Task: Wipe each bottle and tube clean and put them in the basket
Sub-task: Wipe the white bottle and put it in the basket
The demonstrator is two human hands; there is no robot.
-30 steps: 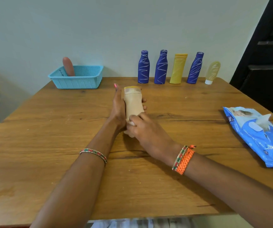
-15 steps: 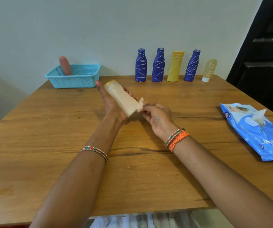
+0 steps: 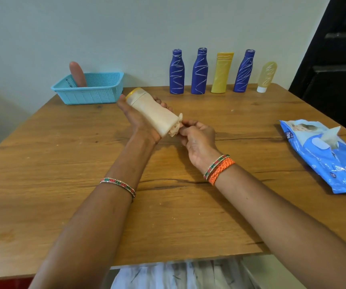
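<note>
I count three blue bottles (image 3: 176, 72) (image 3: 199, 71) (image 3: 243, 71) standing upright in the row at the table's far edge, at about 1 o'clock from my hands, with one yellow bottle (image 3: 222, 73) between the second and third of them and one pale tube (image 3: 266, 76) standing on its white cap at the row's right end. One turquoise basket (image 3: 97, 93) sits at 11 o'clock near the far left edge, with a single brown bottle (image 3: 77, 74) leaning inside it. One blue wipes pack (image 3: 324, 155) lies at 3 o'clock close to the right edge, a wipe sticking up from its opening.

My left hand (image 3: 140, 119) grips one beige bottle (image 3: 153, 112) above the middle of the wooden table (image 3: 63, 184), tilted, its yellow cap pointing toward 11 o'clock. My right hand (image 3: 198, 138) pinches a crumpled wipe (image 3: 175, 129) against the bottle's lower end. I see one bracelet on the left wrist and two on the right.

The tabletop between my hands and the basket holds nothing, and the near half on both sides of my forearms is bare wood down to the front edge.
</note>
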